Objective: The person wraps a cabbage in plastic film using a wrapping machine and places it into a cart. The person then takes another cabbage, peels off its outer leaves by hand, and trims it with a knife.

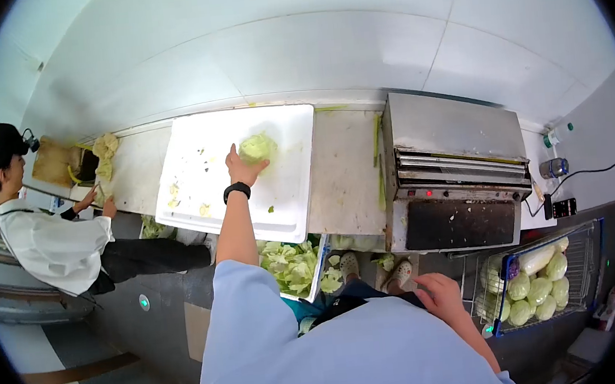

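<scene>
My left hand (pixel 246 170), with a black band on its wrist, grips the near left side of a pale green cabbage head (pixel 257 146). The cabbage rests on a large white tray (pixel 207 135) on the counter. Bits of leaf and dark specks lie scattered across the tray. My right hand (pixel 442 294) hangs low at my side, holding nothing, its fingers loosely apart. Below the tray's near edge, a crate of loose cabbage leaves (pixel 287 267) is partly hidden by my arm and the tray.
A metal wrapping machine (pixel 457 149) with a dark plate stands to the right. Beyond it are a jar (pixel 554 168) and a cable. A wire cart (pixel 581 263) holds several cabbages (pixel 541 291). At the left, another person (pixel 56 243) works at the counter with both hands.
</scene>
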Demonstrator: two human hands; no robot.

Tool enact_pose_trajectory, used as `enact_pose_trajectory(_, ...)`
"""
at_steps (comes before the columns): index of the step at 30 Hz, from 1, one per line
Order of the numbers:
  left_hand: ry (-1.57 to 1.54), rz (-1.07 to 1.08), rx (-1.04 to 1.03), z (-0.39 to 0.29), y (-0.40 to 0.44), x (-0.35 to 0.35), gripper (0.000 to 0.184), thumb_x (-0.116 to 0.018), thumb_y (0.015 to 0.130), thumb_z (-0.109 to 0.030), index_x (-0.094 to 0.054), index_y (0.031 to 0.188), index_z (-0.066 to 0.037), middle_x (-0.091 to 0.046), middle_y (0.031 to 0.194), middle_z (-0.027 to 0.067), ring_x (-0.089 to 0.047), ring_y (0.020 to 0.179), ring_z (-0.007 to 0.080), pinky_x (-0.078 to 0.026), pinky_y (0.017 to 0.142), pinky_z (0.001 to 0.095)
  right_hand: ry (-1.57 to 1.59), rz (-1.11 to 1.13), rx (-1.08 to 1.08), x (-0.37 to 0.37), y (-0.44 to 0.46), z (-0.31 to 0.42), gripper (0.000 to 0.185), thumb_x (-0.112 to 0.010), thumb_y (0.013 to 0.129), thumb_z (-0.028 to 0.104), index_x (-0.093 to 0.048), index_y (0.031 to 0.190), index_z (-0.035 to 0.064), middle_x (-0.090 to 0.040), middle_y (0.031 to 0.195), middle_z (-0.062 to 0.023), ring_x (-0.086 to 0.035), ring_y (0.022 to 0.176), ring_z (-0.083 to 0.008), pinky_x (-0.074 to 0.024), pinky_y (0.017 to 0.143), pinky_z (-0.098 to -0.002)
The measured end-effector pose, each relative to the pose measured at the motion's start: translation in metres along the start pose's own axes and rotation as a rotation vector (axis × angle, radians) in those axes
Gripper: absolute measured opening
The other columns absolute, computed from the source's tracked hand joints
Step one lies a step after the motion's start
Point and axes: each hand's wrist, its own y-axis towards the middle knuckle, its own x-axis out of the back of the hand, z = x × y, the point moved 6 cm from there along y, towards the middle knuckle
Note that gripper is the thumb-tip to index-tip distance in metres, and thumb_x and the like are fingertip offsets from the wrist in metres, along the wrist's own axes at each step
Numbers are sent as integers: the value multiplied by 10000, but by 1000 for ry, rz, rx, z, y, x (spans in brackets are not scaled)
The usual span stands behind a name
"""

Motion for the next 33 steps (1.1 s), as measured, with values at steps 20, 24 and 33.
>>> enact_pose_trajectory(20,-1090,619,-259,-179,-188,53,1104,-892,738,-172,-178,1574,-71,-443,1473,149,-478,1347,274,-435,1117,395,1286,-96,-310,-13,102,17,877,-768,852,487,-362,1534,115,-451,1519,-106,-488,1374,-265,-465,1060,-441)
enact_pose_trajectory(24,-870,824,-461,-262,-277,45,1185,-913,714,-296,-151,1587,-54,-379,1525,168,-399,1417,299,-369,1163,426,1574,-10,-35,14,123,61,1098,-797,770,594,-223,1602,164,-389,1575,-92,-436,1423,-287,-428,1118,-485)
enact_pose_trajectory(33,-300,760,-1356,-402,-372,41,519,-596,909,-68,-525,1422,-25,-401,1530,215,-376,1428,406,-334,1169,468,1737,-101,-236,32,27,-14,910,-697,864,593,-331,1550,122,-488,1505,-89,-511,1366,-275,-420,1141,-472)
